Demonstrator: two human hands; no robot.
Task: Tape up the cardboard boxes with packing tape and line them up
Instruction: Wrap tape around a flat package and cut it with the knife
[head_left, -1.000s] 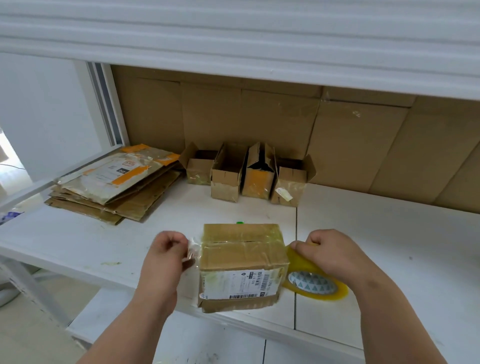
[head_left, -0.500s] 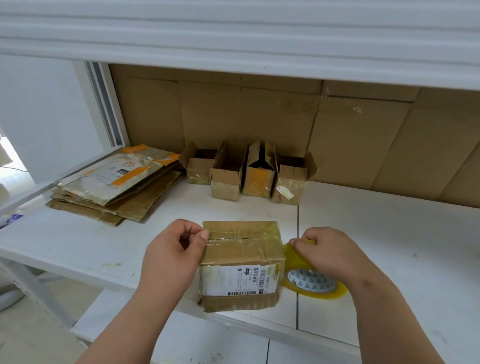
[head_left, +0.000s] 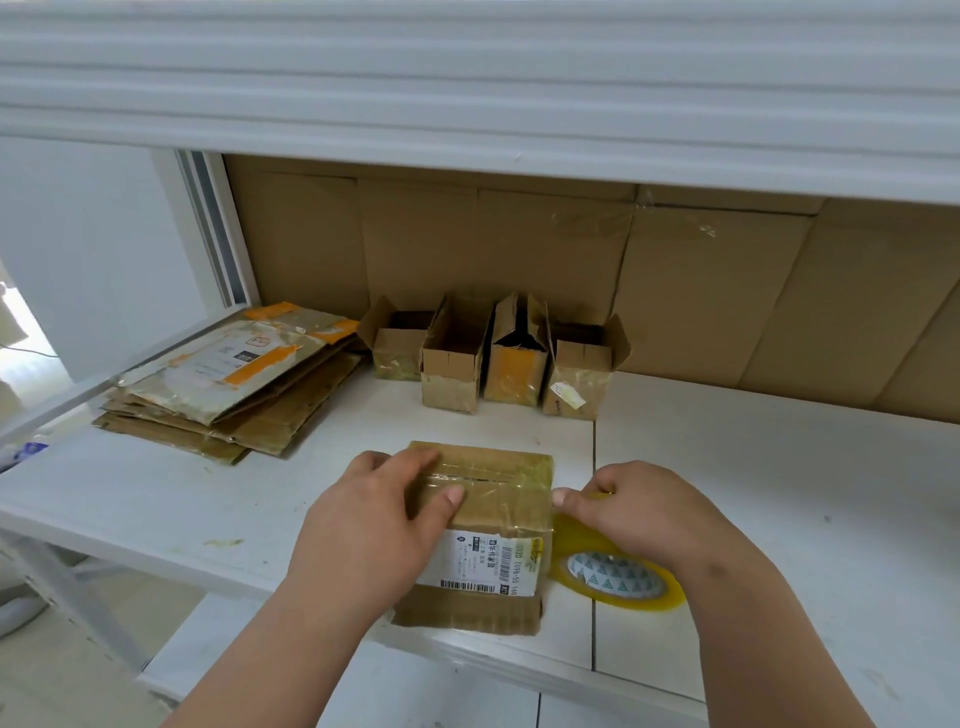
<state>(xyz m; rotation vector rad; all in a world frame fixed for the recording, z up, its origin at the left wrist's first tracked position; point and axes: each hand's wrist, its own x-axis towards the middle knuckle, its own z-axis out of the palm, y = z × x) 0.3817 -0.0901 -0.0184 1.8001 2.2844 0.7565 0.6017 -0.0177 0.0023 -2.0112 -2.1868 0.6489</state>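
A closed cardboard box (head_left: 493, 525) with a white shipping label stands at the front edge of the white shelf (head_left: 208, 499). Clear tape runs across its top. My left hand (head_left: 374, 525) lies over the box's left top edge, fingers flat, pressing the tape down. My right hand (head_left: 644, 512) grips the yellow tape roll (head_left: 618, 577), which sits tilted against the box's right side, with the tape still joined to the box. Several small open boxes (head_left: 498, 353) stand in a row at the back.
A stack of flattened cardboard and mailers (head_left: 234, 384) lies at the back left. Brown cardboard sheets (head_left: 701, 291) line the back wall. An upper shelf (head_left: 467, 104) hangs overhead. The shelf's right part (head_left: 779, 493) is bare white surface.
My left hand moved from the box's left side up onto its top, laying the tape flat across it. My right hand and the roll stayed at the box's right side.
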